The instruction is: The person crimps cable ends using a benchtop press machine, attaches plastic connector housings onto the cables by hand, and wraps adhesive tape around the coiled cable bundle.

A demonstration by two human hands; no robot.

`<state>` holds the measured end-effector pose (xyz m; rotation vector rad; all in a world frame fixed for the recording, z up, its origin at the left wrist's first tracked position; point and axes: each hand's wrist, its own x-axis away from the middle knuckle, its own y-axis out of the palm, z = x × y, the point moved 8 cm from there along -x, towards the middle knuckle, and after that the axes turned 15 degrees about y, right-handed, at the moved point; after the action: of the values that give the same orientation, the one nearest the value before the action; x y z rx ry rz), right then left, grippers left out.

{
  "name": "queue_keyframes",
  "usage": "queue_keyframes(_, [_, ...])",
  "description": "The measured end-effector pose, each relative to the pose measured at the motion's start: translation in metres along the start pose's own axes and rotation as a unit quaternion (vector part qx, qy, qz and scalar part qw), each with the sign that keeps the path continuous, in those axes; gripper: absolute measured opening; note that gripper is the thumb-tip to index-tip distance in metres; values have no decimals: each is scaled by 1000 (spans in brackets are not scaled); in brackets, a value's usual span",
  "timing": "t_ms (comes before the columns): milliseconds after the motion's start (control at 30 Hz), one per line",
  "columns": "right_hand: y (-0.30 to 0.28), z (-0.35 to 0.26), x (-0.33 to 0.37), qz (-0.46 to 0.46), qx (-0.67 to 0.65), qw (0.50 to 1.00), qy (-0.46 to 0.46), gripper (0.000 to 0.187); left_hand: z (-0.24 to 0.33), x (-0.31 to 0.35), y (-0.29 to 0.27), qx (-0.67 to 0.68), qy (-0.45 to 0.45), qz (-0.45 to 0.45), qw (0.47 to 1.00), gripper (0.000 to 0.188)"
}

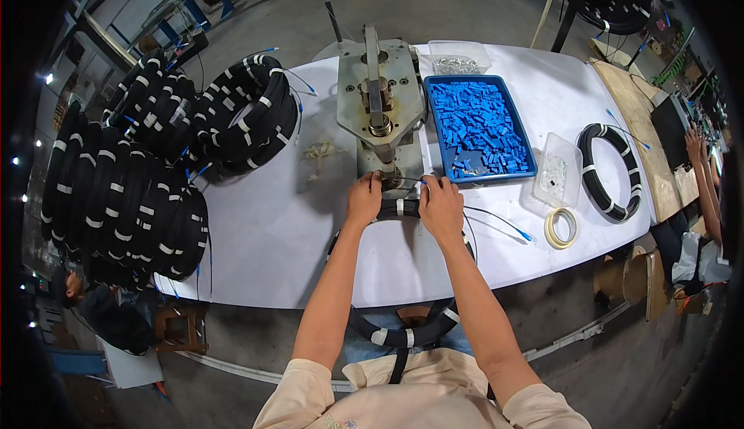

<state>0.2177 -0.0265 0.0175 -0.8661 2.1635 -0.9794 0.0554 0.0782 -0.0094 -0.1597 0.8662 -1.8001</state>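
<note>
Under the ram of a metal hand press (380, 111), both my hands meet at the die. My left hand (364, 200) is closed, its fingertips against the left side of the die; what they pinch is hidden. Just right of the die, my right hand (442, 207) pinches a thin black cable with a small blue piece (423, 182) at the fingertips. The taped black cable coil (411, 337) that hangs over the table's front edge spans from between my wrists to my lap. A loose cable end with a blue tip (525, 236) lies to the right of my right hand.
A blue tray (532, 167) of small blue parts stands right of the press. Around it are a clear box of small parts (559, 172), a tape roll (560, 228) and a single coil (637, 169). Stacked coils (124, 204) fill the left. Another person's hands (695, 147) are far right.
</note>
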Motion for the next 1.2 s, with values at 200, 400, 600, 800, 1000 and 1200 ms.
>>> queue_keyframes(200, [0, -1, -1, -4, -10, 1000, 6, 16, -6, 1, 1, 32, -28, 4, 999, 42])
queue_keyframes(400, [7, 1, -5, -30, 12, 999, 14, 19, 6, -2, -3, 4, 3, 18, 1000, 43])
queue_keyframes(600, [9, -1, -8, -25, 20, 999, 3, 21, 4, -4, -6, -18, -4, 31, 999, 44])
queue_keyframes(800, [6, -1, -8, -20, 14, 1000, 7, 22, 7, -3, -5, -17, -2, 27, 999, 42])
queue_keyframes(1000, [3, 1, -8, -10, 3, 1000, 15, 22, 6, -3, -3, 1, -1, 19, 1000, 42])
queue_keyframes(1200, [4, 0, -9, -8, 1, 1000, 15, 22, -4, -2, 0, 23, -49, -4, 999, 43])
